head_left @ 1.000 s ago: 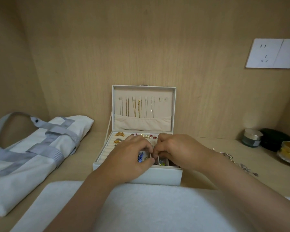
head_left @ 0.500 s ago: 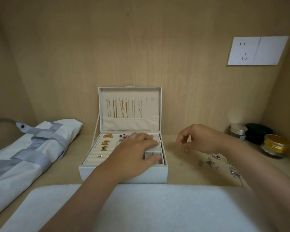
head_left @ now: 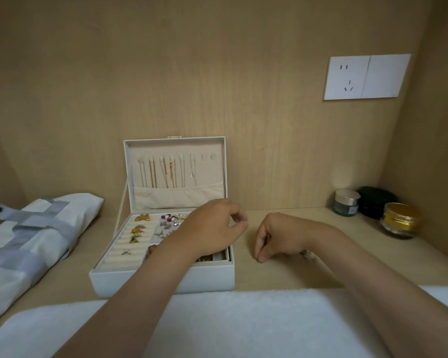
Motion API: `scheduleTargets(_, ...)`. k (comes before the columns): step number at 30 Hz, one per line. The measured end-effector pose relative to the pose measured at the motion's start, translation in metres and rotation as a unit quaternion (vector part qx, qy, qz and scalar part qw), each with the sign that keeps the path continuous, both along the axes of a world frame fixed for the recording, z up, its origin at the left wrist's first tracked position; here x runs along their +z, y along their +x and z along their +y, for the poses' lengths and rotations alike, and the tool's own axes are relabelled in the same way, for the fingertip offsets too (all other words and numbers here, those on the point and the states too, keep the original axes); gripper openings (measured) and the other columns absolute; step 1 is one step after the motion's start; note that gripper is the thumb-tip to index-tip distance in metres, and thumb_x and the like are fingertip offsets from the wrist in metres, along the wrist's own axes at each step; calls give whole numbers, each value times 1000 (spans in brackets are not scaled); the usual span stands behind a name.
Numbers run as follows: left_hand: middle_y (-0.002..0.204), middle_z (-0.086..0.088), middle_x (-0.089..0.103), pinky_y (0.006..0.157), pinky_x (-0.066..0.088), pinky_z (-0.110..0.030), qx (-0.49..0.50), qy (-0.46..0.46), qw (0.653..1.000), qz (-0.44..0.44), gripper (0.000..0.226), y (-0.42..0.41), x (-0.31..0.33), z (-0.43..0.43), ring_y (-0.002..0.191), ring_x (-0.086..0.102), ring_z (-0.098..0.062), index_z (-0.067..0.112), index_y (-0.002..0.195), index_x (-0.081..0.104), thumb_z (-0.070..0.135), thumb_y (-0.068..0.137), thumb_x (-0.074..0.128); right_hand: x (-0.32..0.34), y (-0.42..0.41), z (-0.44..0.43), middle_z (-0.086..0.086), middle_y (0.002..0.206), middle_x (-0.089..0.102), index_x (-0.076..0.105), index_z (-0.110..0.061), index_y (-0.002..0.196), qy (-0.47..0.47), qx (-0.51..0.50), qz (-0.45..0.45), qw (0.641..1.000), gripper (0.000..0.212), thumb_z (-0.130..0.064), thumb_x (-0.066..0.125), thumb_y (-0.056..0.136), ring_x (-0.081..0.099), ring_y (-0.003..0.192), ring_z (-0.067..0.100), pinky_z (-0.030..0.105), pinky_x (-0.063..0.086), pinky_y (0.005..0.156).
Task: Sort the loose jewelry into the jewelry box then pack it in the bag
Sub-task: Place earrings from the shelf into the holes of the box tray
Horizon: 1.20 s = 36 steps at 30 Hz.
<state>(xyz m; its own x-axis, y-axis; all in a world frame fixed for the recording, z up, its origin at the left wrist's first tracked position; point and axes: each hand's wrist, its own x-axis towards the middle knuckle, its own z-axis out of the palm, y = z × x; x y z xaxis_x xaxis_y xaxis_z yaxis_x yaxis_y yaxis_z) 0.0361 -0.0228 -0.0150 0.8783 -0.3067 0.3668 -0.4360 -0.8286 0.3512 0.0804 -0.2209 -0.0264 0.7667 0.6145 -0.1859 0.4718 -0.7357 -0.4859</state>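
The white jewelry box (head_left: 163, 281) stands open on the shelf, with chains hanging in its lid (head_left: 175, 151) and brooches and earrings in its tray. My left hand (head_left: 212, 232) hovers over the box's right side, fingers curled and thumb meeting the forefinger, with nothing visible in it. Just right of the box, my right hand (head_left: 277, 237) points down, its fingertips pinching a tiny jewelry piece against the tabletop. Loose jewelry (head_left: 308, 254) peeks out behind my right wrist. The white and grey bag (head_left: 29, 236) lies at the left.
A white towel (head_left: 230, 324) covers the near edge of the shelf. Three small jars, silver-lidded (head_left: 346, 202), black (head_left: 375, 201) and gold-lidded (head_left: 400, 219), stand in the back right corner. A wall socket (head_left: 365, 77) is on the back panel.
Both hands left the box's front compartments. My right hand went out to the table, then came back close beside the box. My left hand lifted off the tray and curled.
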Motion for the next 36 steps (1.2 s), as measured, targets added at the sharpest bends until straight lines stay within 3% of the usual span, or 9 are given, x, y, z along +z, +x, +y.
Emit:
scheduleTargets(5, 95, 21, 62, 74, 42, -22, -1, 2, 1000, 14, 17, 14, -1, -10, 80, 49, 10, 34, 101, 67, 37, 85, 70, 5, 6, -11, -9, 74, 71, 79, -20, 87, 114, -42, -18, 992, 7, -14, 74, 88, 56, 61, -4, 13, 46, 63)
scheduleTargets(10, 99, 24, 65, 82, 51, -28, -8, -51, 999, 13, 24, 27, 6, -18, 91, 59, 0, 36, 105, 67, 40, 83, 75, 17, 15, -26, 5, 66, 63, 79, -11, 91, 315, -126, 46, 940, 7, -7, 76, 85, 45, 50, 10, 21, 36, 45)
scheduleTargets(15, 85, 25, 69, 83, 55, -31, -25, -144, 989, 20, 24, 35, 8, -29, 83, 62, 3, 38, 105, 72, 39, 82, 77, 17, 20, -28, 18, 82, 62, 68, -12, 97, 392, -146, 81, 905, 18, -4, 77, 83, 44, 45, 11, 21, 30, 42)
scheduleTargets(19, 80, 27, 69, 79, 55, -34, -36, -180, 983, -1, 11, 37, 4, -31, 77, 62, -4, 40, 91, 75, 36, 82, 77, 20, 23, -27, 8, 74, 67, 58, -13, 102, 422, -153, 78, 890, 25, -6, 75, 86, 43, 43, 12, 22, 26, 43)
scheduleTargets(22, 77, 29, 67, 74, 53, -33, -31, -183, 982, -13, 7, 38, 5, -29, 72, 59, -4, 43, 86, 74, 40, 80, 77, 20, 22, -23, 1, 67, 69, 61, -12, 102, 413, -164, 66, 894, 21, -10, 75, 86, 46, 44, 13, 22, 28, 43)
scheduleTargets(28, 75, 23, 65, 72, 54, -32, 8, -143, 989, -36, 3, 39, 6, -18, 70, 59, -2, 35, 86, 73, 36, 84, 75, 16, 20, -19, 6, 85, 76, 67, -11, 113, 379, -178, 36, 908, 23, -15, 71, 91, 51, 46, 9, 22, 35, 44)
scheduleTargets(31, 79, 22, 64, 71, 53, -32, 15, -139, 989, -39, 2, 39, 7, -10, 67, 55, -1, 35, 89, 70, 33, 87, 71, 5, 23, -18, -6, 91, 73, 76, -19, 105, 182, -179, -99, 962, 16, -21, 74, 90, 64, 72, 1, 18, 52, 67)
scheduleTargets(33, 81, 22, 64, 71, 52, -32, 18, -147, 988, -36, 3, 38, 8, -6, 67, 54, -1, 35, 90, 70, 32, 89, 69, 0, 24, -15, -15, 96, 73, 78, -28, 100, 62, -166, -132, 975, 13, -34, 73, 88, 65, 88, 1, 26, 54, 86)
scheduleTargets(36, 82, 22, 65, 75, 53, -32, 23, -158, 987, -31, 6, 34, 11, -1, 70, 55, 0, 34, 91, 71, 30, 89, 67, -3, 22, -9, -17, 98, 73, 78, -31, 100, -17, -156, -134, 978, 22, -46, 74, 85, 64, 89, 2, 31, 55, 87)
